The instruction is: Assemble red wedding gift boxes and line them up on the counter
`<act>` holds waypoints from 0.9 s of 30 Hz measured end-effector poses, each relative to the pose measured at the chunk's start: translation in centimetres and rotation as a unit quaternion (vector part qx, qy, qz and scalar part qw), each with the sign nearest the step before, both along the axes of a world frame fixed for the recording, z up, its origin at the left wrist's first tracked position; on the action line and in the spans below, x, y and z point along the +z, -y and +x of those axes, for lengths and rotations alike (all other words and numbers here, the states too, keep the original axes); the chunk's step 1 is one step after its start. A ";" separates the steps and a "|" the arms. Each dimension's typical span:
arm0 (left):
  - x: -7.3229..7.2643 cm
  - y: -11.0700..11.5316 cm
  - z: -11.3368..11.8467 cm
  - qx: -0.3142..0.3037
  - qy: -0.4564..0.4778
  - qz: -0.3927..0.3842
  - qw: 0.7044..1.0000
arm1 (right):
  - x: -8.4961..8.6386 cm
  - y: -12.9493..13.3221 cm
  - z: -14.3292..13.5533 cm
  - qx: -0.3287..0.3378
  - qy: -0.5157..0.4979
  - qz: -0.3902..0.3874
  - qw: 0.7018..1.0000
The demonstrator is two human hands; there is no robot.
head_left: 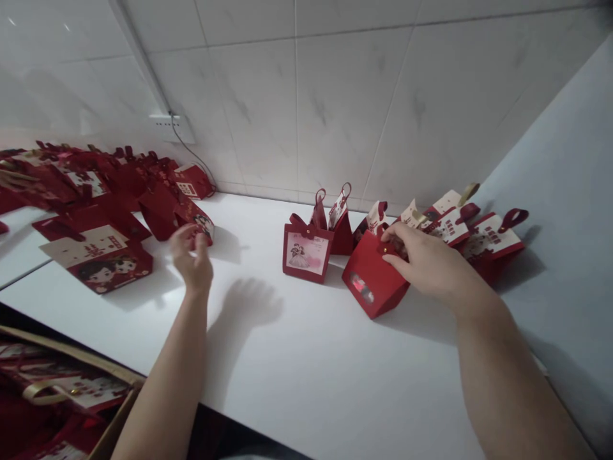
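My right hand [421, 259] pinches the top of a red gift box [371, 278], near its ribbon loop and gold stud. This box leans to one side, with a small clear window in its front. Just left of it stands a red gift box with a pink couple picture [306, 253]. Slightly blurred, my left hand [194, 259] hovers over the white table [297, 345] with fingers apart and nothing in them. Behind its fingers is a dark red gift box [205, 223], partly hidden. A larger box with a cartoon couple [108, 259] lies farther left.
More red boxes with ribbon loops [493, 239] stand at the right by the side wall. Many others crowd the left, where another person's hand [16, 177] shows at the edge. A carton [129, 390] of red boxes sits below left. A power strip [172, 128] hangs on the tiled wall.
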State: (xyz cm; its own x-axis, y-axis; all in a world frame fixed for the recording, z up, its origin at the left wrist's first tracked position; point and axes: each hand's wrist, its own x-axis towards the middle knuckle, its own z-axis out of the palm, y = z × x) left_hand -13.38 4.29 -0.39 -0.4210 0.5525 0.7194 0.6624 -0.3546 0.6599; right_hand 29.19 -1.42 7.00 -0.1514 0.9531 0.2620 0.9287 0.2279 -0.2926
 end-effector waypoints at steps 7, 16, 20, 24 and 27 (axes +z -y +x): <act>-2.8 -2.4 8.8 -0.410 0.063 -0.281 0.865 | -0.3 -0.2 0.3 0.009 -0.025 0.036 0.999; -2.5 0.8 11.2 -0.425 0.213 -0.329 0.816 | 0.2 0.4 -2.4 0.070 -0.229 0.103 0.965; -0.7 2.9 12.3 -0.437 0.295 -0.294 0.797 | -0.4 1.2 -4.9 0.107 -0.341 0.010 0.934; 0.1 3.9 12.8 -0.459 0.320 -0.268 0.785 | -0.5 1.6 -6.3 0.129 -0.358 -0.058 0.923; 0.3 4.4 13.3 -0.475 0.294 -0.280 0.781 | -0.3 1.8 -6.6 0.111 -0.383 -0.094 0.912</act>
State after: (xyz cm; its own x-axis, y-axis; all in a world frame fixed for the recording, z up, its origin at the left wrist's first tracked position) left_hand -0.10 -0.09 -0.13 0.2037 0.9750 0.0889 -0.2000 -0.0474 0.9786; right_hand 22.61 -3.17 6.72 -0.1881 0.9602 0.2066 0.3715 0.2643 -0.8901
